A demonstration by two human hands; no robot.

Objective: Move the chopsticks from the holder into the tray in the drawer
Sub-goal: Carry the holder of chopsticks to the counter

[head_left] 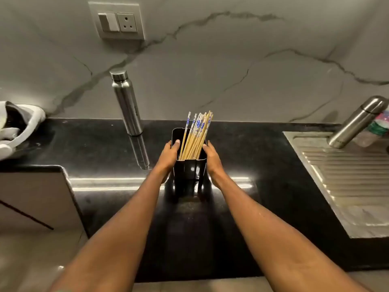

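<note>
A black rectangular holder (189,169) stands on the black countertop (94,144) in the middle of the head view. Several wooden chopsticks (194,137) with blue-and-white patterned tops lean to the right inside it. My left hand (169,157) grips the holder's left side, thumb over the rim. My right hand (211,158) grips its right side, thumb at the rim. No drawer or tray is in view.
A steel bottle (126,102) stands behind and left of the holder. A steel sink drainboard (347,186) lies at the right with a steel flask (355,122) on it. A white object (19,127) sits far left. A wall socket (117,23) is above.
</note>
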